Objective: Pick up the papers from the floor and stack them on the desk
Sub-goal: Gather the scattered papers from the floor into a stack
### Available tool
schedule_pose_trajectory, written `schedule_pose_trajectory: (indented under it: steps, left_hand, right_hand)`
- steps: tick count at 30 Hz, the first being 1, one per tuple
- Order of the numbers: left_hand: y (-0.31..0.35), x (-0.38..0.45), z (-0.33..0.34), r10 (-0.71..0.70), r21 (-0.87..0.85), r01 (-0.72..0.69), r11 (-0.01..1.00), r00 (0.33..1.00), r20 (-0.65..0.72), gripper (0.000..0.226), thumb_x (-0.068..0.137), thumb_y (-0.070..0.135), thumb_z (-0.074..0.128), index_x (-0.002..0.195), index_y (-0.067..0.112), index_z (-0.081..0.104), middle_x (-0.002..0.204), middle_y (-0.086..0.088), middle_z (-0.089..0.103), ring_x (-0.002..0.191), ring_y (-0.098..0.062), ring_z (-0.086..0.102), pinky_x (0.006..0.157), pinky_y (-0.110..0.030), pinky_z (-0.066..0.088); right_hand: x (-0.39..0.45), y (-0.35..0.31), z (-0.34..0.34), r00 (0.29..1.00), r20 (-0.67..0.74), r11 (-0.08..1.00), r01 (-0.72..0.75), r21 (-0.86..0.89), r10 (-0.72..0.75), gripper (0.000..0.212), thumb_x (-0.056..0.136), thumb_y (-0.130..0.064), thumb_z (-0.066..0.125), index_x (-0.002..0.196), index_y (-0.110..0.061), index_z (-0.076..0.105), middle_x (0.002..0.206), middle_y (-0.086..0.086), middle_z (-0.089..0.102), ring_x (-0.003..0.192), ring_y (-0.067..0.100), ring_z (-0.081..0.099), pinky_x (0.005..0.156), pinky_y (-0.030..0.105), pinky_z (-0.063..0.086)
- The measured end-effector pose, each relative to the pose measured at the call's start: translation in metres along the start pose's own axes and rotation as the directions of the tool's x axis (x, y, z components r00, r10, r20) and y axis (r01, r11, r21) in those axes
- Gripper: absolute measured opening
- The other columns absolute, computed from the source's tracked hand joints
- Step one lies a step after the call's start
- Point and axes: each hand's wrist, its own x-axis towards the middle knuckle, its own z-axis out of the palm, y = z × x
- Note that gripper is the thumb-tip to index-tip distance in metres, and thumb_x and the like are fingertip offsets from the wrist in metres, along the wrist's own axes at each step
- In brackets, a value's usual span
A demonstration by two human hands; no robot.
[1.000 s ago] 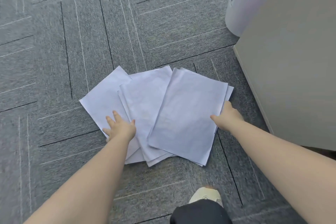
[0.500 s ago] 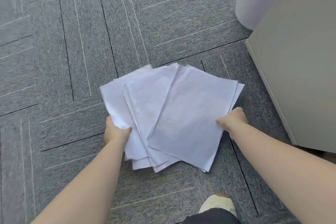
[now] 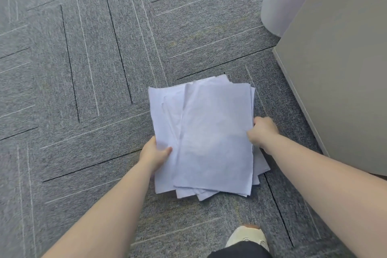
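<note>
Several white papers (image 3: pixel 209 136) are gathered into one loose, uneven pile over the grey carpet, with corners sticking out at the bottom. My left hand (image 3: pixel 154 154) grips the pile's left edge, thumb on top. My right hand (image 3: pixel 261 132) grips the right edge, fingers curled around it. The beige side of the desk (image 3: pixel 339 81) rises at the right; its top is out of view.
A white cylindrical bin (image 3: pixel 282 0) stands on the carpet at the upper right, beside the desk. My light shoe (image 3: pixel 247 235) and a dark trouser leg show at the bottom edge. Grey carpet tiles (image 3: pixel 83 90) fill the left.
The papers were fanned out flat on the floor. Both hands have pushed them together into one narrower pile and closed on its edges.
</note>
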Motion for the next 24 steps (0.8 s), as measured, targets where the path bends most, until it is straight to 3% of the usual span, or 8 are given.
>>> schedule_pose_trajectory:
  steps: [3,6,8,10,14,18,20,24]
  left_hand:
    - [0.010,-0.001,0.008,0.068,-0.014,-0.068,0.998,0.996,0.049,0.047,0.080,0.035,0.063,0.122,0.015,0.058,0.125,-0.008,0.056,0.119,-0.026,0.054,0.102,-0.043,0.046]
    - [0.023,-0.008,0.019,0.011,-0.239,-0.011,0.971,1.000,-0.004,0.065,0.084,0.053,0.054,0.140,0.021,0.040,0.143,-0.009,0.032,0.135,-0.025,0.035,0.112,-0.048,0.034]
    - [0.030,-0.014,0.026,-0.050,-0.289,0.044,0.956,0.999,-0.014,0.082,0.077,0.060,0.059,0.144,0.020,0.031,0.147,-0.006,0.027,0.136,-0.027,0.034,0.112,-0.051,0.033]
    - [0.034,-0.017,0.030,-0.074,-0.345,0.085,0.935,0.996,0.046,0.090,0.070,0.054,0.071,0.141,0.016,0.031,0.145,-0.007,0.036,0.131,-0.028,0.043,0.108,-0.051,0.039]
    - [0.044,-0.026,0.044,-0.026,-0.487,0.171,0.857,0.957,0.290,0.055,0.079,0.015,0.073,0.127,0.007,0.047,0.126,-0.013,0.063,0.103,-0.029,0.066,0.093,-0.047,0.052]
    - [0.048,-0.030,0.044,0.041,-0.577,0.076,0.813,0.981,0.187,0.036,0.079,-0.004,0.068,0.111,0.008,0.060,0.102,-0.016,0.070,0.073,-0.022,0.067,0.075,-0.039,0.058]
    - [0.056,-0.031,0.030,0.117,-0.584,0.017,0.811,0.975,0.190,0.032,0.077,-0.003,0.070,0.106,0.008,0.064,0.091,-0.009,0.071,0.069,-0.017,0.069,0.072,-0.037,0.060]
    - [0.094,-0.038,-0.014,0.267,-0.551,-0.116,0.826,0.942,0.202,0.040,0.069,0.004,0.075,0.108,0.008,0.066,0.100,-0.012,0.072,0.089,-0.026,0.070,0.083,-0.039,0.057]
  right_hand:
    - [-0.001,-0.002,-0.001,0.999,0.050,0.999,0.017,0.040,-0.019,0.038,0.082,-0.016,0.056,0.119,-0.007,0.054,0.132,0.020,0.047,0.116,0.040,0.053,0.097,0.040,0.047]
    - [-0.003,0.000,-0.001,0.999,0.045,0.966,-0.015,0.257,0.004,0.070,0.078,-0.017,0.065,0.140,-0.013,0.034,0.140,0.018,0.045,0.126,0.038,0.047,0.105,0.044,0.041]
    - [-0.006,0.000,-0.001,0.998,0.056,0.947,-0.050,0.318,0.033,0.086,0.079,-0.021,0.069,0.149,-0.012,0.020,0.149,0.017,0.037,0.136,0.036,0.038,0.111,0.043,0.033]
    - [-0.010,0.000,0.003,0.995,0.088,0.945,-0.079,0.318,0.053,0.086,0.078,-0.027,0.070,0.148,-0.010,0.022,0.149,0.018,0.035,0.136,0.037,0.036,0.112,0.044,0.033]
    - [-0.013,0.005,0.006,0.976,0.215,0.932,-0.099,0.348,0.024,0.085,0.065,-0.041,0.074,0.138,-0.011,0.040,0.143,0.014,0.042,0.128,0.033,0.047,0.107,0.045,0.041]
    - [-0.019,0.016,-0.007,0.952,0.306,0.883,-0.126,0.453,-0.021,0.065,0.074,-0.025,0.075,0.131,-0.013,0.046,0.135,0.009,0.055,0.120,0.027,0.054,0.096,0.033,0.042]
    - [-0.024,0.019,-0.016,0.953,0.298,0.834,-0.128,0.536,-0.045,0.065,0.079,-0.014,0.073,0.135,-0.014,0.041,0.130,0.007,0.057,0.111,0.024,0.056,0.088,0.031,0.042]
    - [-0.042,0.003,-0.052,0.962,0.247,0.744,-0.082,0.663,-0.115,0.070,0.082,-0.011,0.070,0.140,-0.010,0.030,0.111,0.003,0.055,0.107,0.022,0.052,0.083,0.032,0.038]
